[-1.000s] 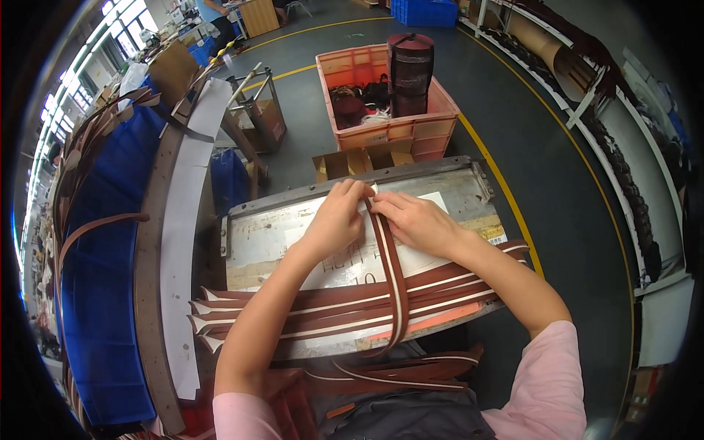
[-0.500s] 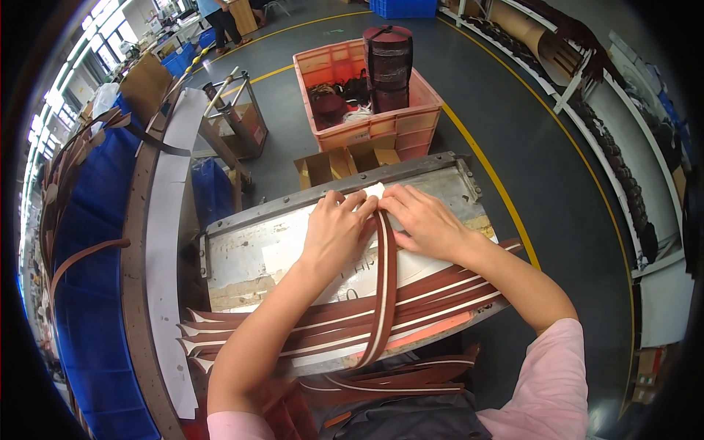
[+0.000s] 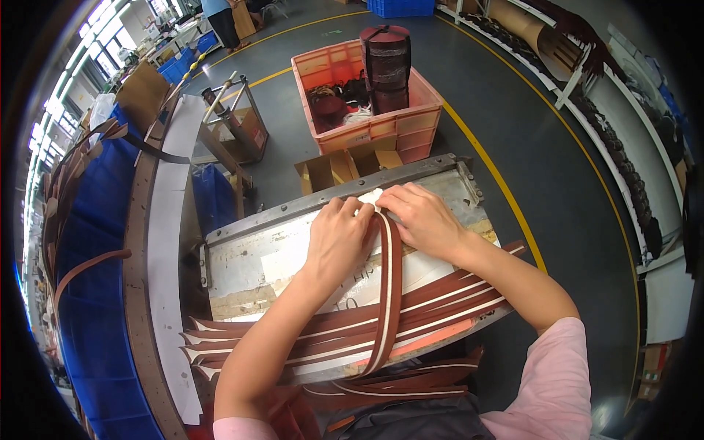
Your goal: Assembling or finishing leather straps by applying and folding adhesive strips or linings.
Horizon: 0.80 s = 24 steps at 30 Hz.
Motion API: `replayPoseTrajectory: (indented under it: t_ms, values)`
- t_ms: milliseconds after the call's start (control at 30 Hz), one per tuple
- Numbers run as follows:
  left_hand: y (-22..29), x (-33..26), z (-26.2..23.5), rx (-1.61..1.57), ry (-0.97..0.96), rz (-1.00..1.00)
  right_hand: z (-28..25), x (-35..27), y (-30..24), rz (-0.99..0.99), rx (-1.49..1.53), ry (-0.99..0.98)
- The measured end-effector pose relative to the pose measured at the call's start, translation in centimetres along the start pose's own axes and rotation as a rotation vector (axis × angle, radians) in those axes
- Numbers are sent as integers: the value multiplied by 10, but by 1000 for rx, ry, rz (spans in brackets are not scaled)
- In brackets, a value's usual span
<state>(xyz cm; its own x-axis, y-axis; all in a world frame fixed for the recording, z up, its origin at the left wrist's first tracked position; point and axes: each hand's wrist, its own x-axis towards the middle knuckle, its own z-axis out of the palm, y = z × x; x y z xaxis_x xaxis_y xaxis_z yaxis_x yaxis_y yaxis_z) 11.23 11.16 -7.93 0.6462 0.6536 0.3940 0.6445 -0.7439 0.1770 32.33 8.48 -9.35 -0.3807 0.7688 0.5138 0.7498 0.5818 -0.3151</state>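
A reddish-brown strap (image 3: 389,293) with a white stripe along its middle runs from my fingertips toward me and curves over the near edge of a metal-framed board. My left hand (image 3: 339,233) pinches its far end from the left, fingers bent. My right hand (image 3: 424,220) grips the same end from the right. A small white piece (image 3: 372,196) shows between my fingertips; whether it is part of the strap I cannot tell. Several similar straps (image 3: 440,306) lie crosswise on the board (image 3: 242,257), beneath the held one and my left forearm.
Beyond the board stand a divided cardboard box (image 3: 323,172) and an orange crate (image 3: 367,139) with a tall dark red roll (image 3: 387,66). A blue bin (image 3: 95,293) and white sheet (image 3: 170,242) are at left, shelving (image 3: 579,95) at right. More straps (image 3: 411,381) hang near my lap.
Both hands keep hold of the strap's end, with the fingers shifted slightly. The strap bows a little more to the right near my fingers. The whole view has moved slightly.
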Motion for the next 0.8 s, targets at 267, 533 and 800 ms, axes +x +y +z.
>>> replayPoseTrajectory:
  t_ms: [267,533,800]
  values:
    - [-2,-1,1,-32,35,-21,-3,-6,-5,67,-18,-6]
    - [15,1,3,6,81,-114,0,-3,-3,62,-50,39]
    - [17,-7,20,91,177,-110,4,-1,-5,57,19,41]
